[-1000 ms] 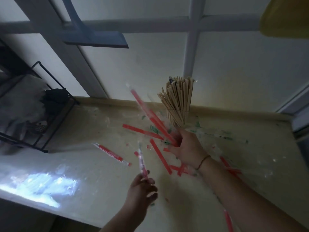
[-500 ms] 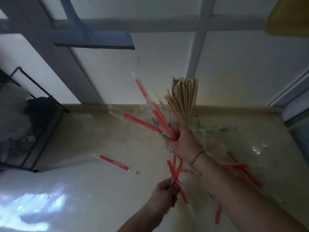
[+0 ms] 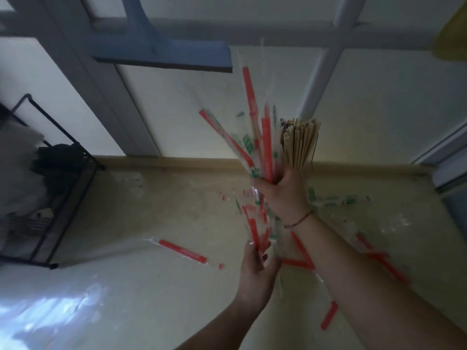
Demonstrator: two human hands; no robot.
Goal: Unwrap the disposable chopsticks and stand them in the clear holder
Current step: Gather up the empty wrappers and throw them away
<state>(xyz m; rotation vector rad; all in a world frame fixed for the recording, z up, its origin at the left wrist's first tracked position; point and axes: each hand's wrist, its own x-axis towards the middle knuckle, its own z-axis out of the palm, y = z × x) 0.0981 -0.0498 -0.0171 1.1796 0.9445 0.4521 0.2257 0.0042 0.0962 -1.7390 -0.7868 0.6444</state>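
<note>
A dense bunch of bare wooden chopsticks (image 3: 300, 145) stands upright at the back of the table; the clear holder around it is hidden behind my right hand. My right hand (image 3: 283, 195) grips a bundle of clear wrappers with red and green print (image 3: 255, 137), raised in front of the chopsticks and fanning upward. My left hand (image 3: 257, 266) holds the lower ends of the same wrappers just below. One wrapper with a red band (image 3: 182, 251) lies flat on the table to the left.
More red-banded wrappers (image 3: 379, 258) lie scattered on the beige table (image 3: 151, 210) to the right and near my right forearm. A black wire rack (image 3: 58, 183) with cloth stands at the left edge. A wall with grey frame bars rises behind.
My right hand has lifted the wrapper bundle higher and gathered it more upright. My left hand has come up under it and taken hold of the lower ends.
</note>
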